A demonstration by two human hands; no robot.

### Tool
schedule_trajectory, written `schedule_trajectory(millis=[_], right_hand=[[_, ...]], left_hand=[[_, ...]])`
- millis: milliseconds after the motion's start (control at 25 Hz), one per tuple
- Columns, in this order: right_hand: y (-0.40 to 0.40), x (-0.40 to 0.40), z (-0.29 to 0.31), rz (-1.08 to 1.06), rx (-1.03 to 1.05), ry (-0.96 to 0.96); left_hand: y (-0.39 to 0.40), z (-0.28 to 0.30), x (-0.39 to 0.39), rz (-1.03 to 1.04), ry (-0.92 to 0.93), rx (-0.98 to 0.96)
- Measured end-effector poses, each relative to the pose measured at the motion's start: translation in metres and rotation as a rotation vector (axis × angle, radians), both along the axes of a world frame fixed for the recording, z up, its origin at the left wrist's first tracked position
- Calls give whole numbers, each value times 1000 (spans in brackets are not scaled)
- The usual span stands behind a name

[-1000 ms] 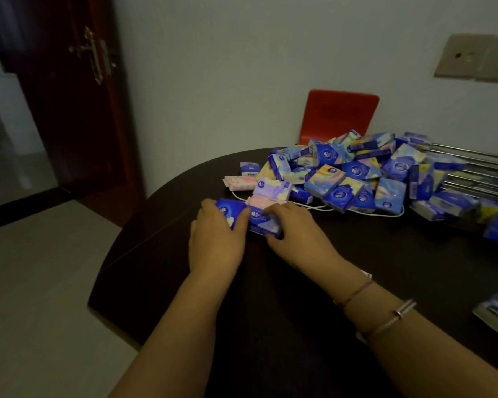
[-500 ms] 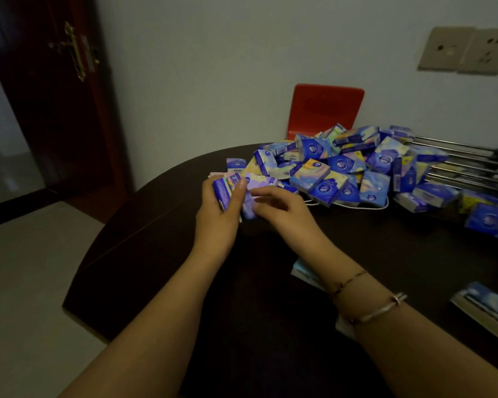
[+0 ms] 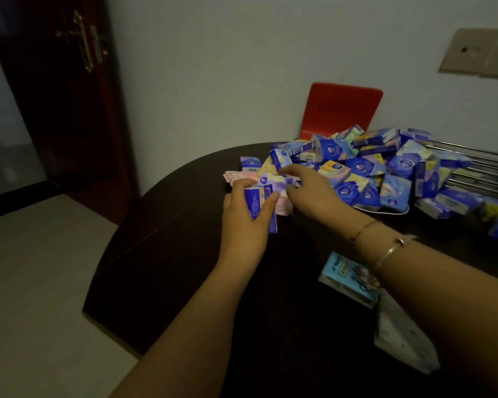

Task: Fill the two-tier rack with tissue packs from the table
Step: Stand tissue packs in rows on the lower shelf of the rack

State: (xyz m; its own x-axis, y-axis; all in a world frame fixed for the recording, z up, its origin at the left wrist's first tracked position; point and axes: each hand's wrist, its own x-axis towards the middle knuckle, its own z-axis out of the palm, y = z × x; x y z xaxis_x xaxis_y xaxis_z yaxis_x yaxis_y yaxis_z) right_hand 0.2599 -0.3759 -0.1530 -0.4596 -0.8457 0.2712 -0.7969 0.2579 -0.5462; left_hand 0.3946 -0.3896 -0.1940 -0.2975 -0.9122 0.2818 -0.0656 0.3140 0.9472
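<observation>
Gathering step: my left hand (image 3: 246,214) grips blue tissue packs (image 3: 260,206), right hand (image 3: 311,193) pinches a purple pack (image 3: 273,182) off the pile (image 3: 365,170); next, carry to rack (image 3: 480,168).

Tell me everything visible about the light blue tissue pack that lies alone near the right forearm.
The light blue tissue pack is a small flat rectangle in glossy-looking wrap, with dark lettering and a cartoon print on top. It lies flat on the dark table, apart from the pile, partly under the right forearm. Neither hand touches it.

Pack pile (image 3: 365,170) on table (image 3: 167,254), rack (image 3: 483,168) at its right, chair (image 3: 341,110) behind.
</observation>
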Motion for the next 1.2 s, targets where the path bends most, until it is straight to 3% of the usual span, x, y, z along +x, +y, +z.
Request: schedule_trajectory(millis=[200,440,720,920,1200], right_hand=[[-37,-28,-11,-22,182,206],[-29,-27,-16,-43,68,288],[44,-14,11,-91,-42,-80],[151,-14,31,-127,-222,-321],[298,-31,58,-208,-393,-258]], left_hand=[[-1,-2,0,-18,-8,1],[-2,-4,0,-10,18,-21],[15,7,9,-10,14,-91],[67,23,-6,-227,-2,-122],[192,62,-72,-564,70,-136]])
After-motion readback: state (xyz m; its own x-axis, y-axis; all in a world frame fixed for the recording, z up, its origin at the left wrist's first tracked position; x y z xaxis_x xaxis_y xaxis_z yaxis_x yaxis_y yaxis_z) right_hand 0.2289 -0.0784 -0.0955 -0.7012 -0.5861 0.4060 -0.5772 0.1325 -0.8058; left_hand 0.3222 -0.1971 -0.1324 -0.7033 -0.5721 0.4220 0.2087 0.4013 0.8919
